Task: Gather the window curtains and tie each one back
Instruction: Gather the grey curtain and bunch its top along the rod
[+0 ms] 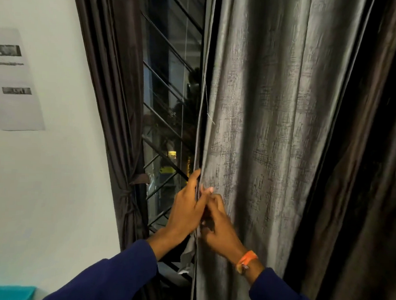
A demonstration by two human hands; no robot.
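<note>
A grey textured curtain (263, 130) hangs spread across the middle and right of the window. My left hand (186, 209) is on its left edge, fingers reaching behind the hem. My right hand (218, 225), with an orange wristband, pinches the same edge from the front, just below and right of the left hand. At the left of the window, a dark brown curtain (116, 98) hangs gathered and is bound by a tie (127, 195) at about hand height. Another dark curtain (364, 183) hangs at the far right.
Between the curtains shows the dark window (170, 90) with slanted metal bars. A white wall (52, 164) on the left carries a printed paper sheet (11, 80). A teal object (5, 292) sits at the bottom left corner.
</note>
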